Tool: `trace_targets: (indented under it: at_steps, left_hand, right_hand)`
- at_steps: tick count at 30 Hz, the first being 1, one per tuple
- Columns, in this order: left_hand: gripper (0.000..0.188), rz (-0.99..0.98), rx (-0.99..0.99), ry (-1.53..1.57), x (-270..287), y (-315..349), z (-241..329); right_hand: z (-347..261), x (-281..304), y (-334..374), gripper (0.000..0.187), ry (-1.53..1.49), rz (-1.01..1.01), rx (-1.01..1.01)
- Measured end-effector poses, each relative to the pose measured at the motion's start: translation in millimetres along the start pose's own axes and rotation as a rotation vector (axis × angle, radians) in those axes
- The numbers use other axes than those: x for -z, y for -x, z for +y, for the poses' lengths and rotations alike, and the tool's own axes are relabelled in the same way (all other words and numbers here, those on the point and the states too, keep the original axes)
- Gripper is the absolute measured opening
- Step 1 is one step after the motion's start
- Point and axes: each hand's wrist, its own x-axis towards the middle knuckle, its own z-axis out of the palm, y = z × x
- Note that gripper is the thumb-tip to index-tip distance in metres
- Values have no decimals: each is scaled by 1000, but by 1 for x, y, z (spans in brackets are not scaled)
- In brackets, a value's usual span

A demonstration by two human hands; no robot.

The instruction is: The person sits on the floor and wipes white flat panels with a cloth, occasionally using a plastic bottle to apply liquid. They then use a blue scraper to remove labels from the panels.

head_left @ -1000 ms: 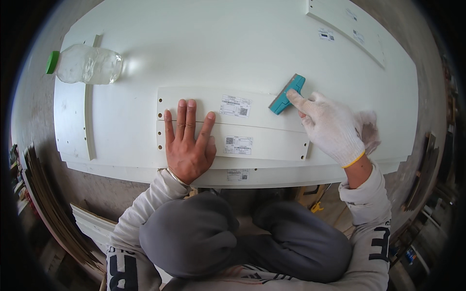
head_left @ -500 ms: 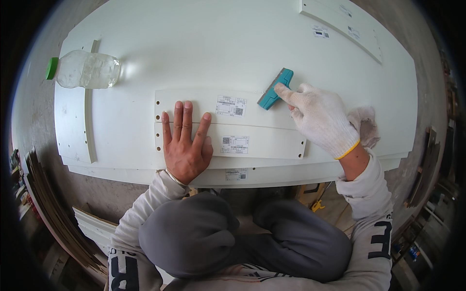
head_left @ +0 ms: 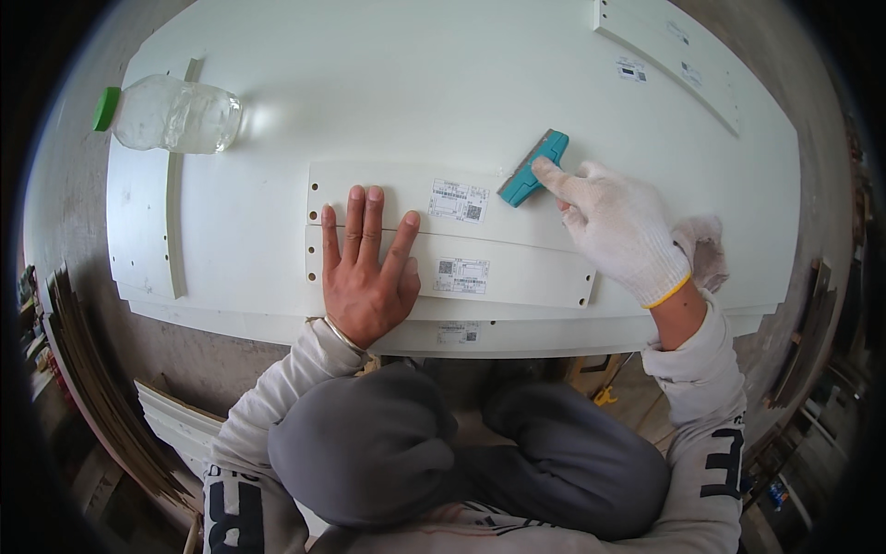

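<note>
My bare left hand point(head_left: 367, 277) lies flat with spread fingers across two narrow white boards, the far one point(head_left: 369, 177) and the near one point(head_left: 517, 284), which sit edge to edge. Each board carries a printed label and has small holes at its end. In a white knit glove, my right hand point(head_left: 620, 222) grips a teal scraper point(head_left: 535, 168), index finger stretched along its head. The scraper's blade edge is turned left, at the right part of the far board. How the other gloved fingers wrap the handle is partly hidden.
Under the boards is a large white panel point(head_left: 415, 83). A clear bottle with a green cap point(head_left: 175, 115) lies at the left over a white strip point(head_left: 175, 222). At the far right is another labelled board point(head_left: 669, 60). A crumpled cloth point(head_left: 706, 254) rests by my right wrist.
The whole view has shifted slightly, so panel, boards and bottle appear a little further right and up. Both hands keep nearly the same place on the boards; the scraper is still held.
</note>
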Motion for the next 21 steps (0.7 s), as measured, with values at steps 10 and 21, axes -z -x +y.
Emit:
trace_targets:
  at_steps: [10,21]
  left_hand:
    - [56,32,19,49,2,-2,0]
    - [54,82,-18,125,0,3,-4]
  right_hand:
    - [-28,7,-22,46,15,-31,0]
    - [-64,0,-48,41,55,22,94]
